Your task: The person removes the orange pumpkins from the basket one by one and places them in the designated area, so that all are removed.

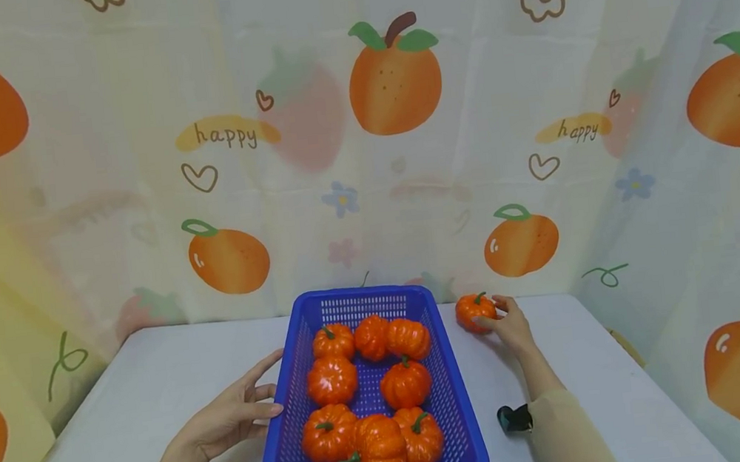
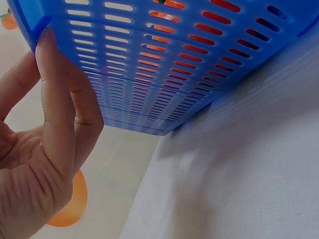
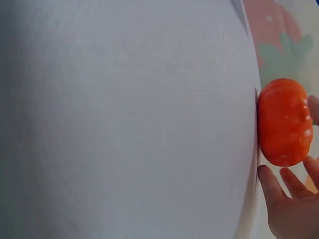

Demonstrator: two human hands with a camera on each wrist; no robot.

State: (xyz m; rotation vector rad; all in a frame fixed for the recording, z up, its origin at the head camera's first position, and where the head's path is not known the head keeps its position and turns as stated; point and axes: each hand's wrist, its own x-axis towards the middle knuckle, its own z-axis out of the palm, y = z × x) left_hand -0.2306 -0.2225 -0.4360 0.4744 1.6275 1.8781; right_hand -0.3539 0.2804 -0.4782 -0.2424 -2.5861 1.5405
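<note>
A blue plastic basket (image 1: 447, 372) with slotted walls stands on the table, holding several shiny orange toy pumpkins (image 1: 332, 380) with green stems. At its left side, my left hand (image 1: 230, 415) touches the rim with thumb and fingertips, the fingers loosely bent. In the left wrist view that hand's fingertips (image 2: 47, 37) sit right under the rim. Past the basket's back right corner is another toy pumpkin (image 1: 472, 313), low against the tabletop. Thumb and index finger of my right hand (image 1: 511, 324) pinch it from the right, while the other fingers spread beside it.
The white table (image 1: 598, 380) runs back to a hanging cloth (image 1: 399, 183) printed with oranges, hearts and flowers. A small dark object (image 1: 514, 419) sits at the right sleeve's cuff. The basket's raised rim stands between the two hands.
</note>
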